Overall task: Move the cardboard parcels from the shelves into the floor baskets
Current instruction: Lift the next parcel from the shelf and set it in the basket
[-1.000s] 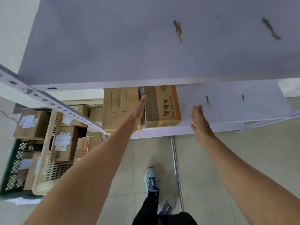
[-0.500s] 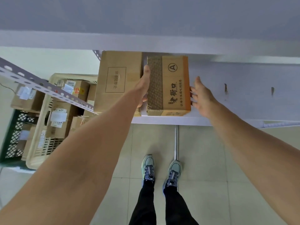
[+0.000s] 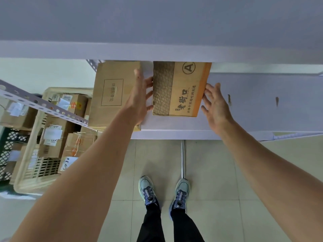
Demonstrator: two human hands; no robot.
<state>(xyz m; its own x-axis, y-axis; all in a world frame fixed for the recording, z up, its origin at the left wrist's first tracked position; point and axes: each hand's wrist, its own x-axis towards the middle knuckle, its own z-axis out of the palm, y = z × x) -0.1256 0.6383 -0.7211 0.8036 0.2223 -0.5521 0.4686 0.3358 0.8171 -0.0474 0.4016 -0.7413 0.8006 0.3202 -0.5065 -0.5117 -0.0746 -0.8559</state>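
A brown and orange parcel marked with a circled A lies on the white shelf. My left hand presses its fingertips against the parcel's left side. My right hand touches the orange right side with spread fingers. Both hands clamp the parcel between them. A plain cardboard parcel with a printed rectangle lies on the shelf just left of my left hand. At lower left a cream floor basket holds several labelled parcels.
An upper shelf board overhangs the parcels. A perforated grey shelf rail slants above the cream basket. A dark green basket stands at the far left. A metal shelf post rises by my feet on the tiled floor.
Both hands have closed in on the circled-A parcel from either side, and it has shifted right, away from the plain parcel. The view has tipped downward.
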